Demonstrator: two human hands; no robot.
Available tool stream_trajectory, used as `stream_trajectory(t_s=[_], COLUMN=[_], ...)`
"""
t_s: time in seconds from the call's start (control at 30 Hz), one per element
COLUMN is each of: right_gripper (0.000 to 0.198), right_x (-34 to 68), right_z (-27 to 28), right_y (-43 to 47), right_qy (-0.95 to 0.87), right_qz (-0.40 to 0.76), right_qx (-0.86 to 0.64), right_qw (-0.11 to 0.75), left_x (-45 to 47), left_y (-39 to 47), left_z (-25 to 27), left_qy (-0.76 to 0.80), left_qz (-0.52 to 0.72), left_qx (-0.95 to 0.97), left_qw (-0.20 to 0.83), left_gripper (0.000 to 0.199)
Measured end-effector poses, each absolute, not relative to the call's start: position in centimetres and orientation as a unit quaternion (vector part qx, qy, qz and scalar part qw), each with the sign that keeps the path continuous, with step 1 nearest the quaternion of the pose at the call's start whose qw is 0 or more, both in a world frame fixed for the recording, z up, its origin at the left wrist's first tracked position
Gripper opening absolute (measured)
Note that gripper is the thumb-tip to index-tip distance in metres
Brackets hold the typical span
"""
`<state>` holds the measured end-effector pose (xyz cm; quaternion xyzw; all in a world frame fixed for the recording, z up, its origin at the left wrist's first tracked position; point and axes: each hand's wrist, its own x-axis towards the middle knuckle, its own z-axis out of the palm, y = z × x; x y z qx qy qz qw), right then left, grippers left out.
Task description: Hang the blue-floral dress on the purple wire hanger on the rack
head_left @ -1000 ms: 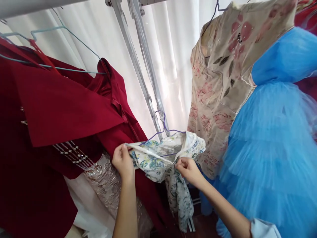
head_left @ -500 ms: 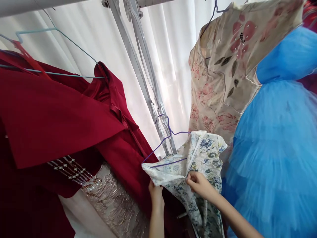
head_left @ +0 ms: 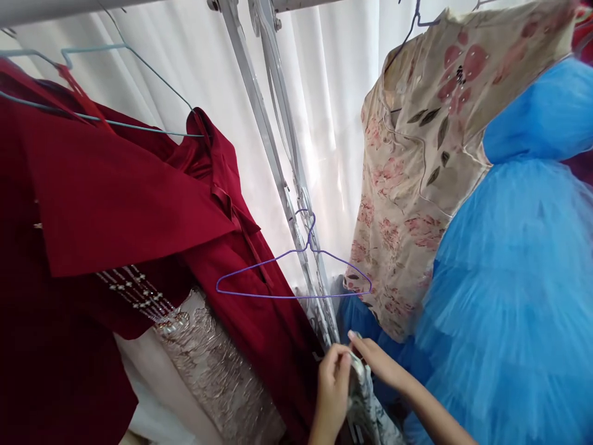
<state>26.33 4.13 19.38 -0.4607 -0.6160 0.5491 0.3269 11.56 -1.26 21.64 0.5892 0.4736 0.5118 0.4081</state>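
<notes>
A purple wire hanger (head_left: pixel 294 297) hangs bare from the grey metal rack bars (head_left: pixel 282 179). Below it, the white garment with a blue-and-green floral print (head_left: pixel 364 392) hangs bunched from my two hands, most of it in shadow or out of view. My left hand (head_left: pixel 333 374) pinches its upper edge between thumb and fingers. Close beside, my right hand (head_left: pixel 377 363) grips the same edge, its fingertips partly hidden by the cloth.
Dark red garments (head_left: pixel 125 198) hang on a teal wire hanger (head_left: pixel 157 72) at left. A beige floral dress (head_left: pixel 393 191) and a blue tulle gown (head_left: pixel 514 247) hang at right. White curtains (head_left: pixel 319 93) form the backdrop.
The floral garment has come off the purple hanger, which now hangs bare. Both hands have moved down with the garment, and the left hand has shifted right, close to the right one.
</notes>
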Motion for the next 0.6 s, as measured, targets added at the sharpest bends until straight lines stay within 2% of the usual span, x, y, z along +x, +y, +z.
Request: stream_trajectory(t_s=[0.07,0.13,0.2,0.27,0.4,0.5,0.53,0.6], right_gripper=[0.068,0.07,0.073,0.075,0.045,0.014,0.008,0.013], right_x=[27.1,28.4,29.7,30.8,32.0,32.2,32.3,32.5], right_z=[20.3,20.6,20.3,19.8,20.4,22.5,23.3,24.9], right_y=[3.8,3.4,2.9,2.4,1.2,0.9,0.9,1.1], right_qy=[-0.557,-0.488,-0.424,-0.399,-0.515,-0.601,-0.614,-0.633], right_qz=[0.668,0.767,0.828,0.851,0.799,0.724,0.705,0.681], right_qx=[-0.404,-0.367,-0.344,-0.325,-0.262,-0.242,-0.25,-0.262], right_qw=[0.284,0.2,0.129,0.102,0.166,0.236,0.251,0.261], left_x=[13.7,15.2,15.8,15.9,14.7,13.9,13.8,13.8], left_y=[-2.4,-3.1,-3.4,-3.5,-4.3,-5.9,-6.5,-7.4], left_z=[22.6,23.3,23.5,23.1,20.7,18.3,17.6,16.4], left_qy=[0.452,0.451,0.46,0.471,0.487,0.43,0.429,0.486], left_qz=[0.488,0.477,0.473,0.472,0.51,0.484,0.467,0.451], left_qx=[0.628,0.645,0.643,0.626,0.541,0.51,0.509,0.513], left_qw=[0.405,0.392,0.389,0.405,0.459,0.566,0.582,0.545], left_gripper=[0.028,0.027,0.026,0.028,0.031,0.06,0.064,0.059])
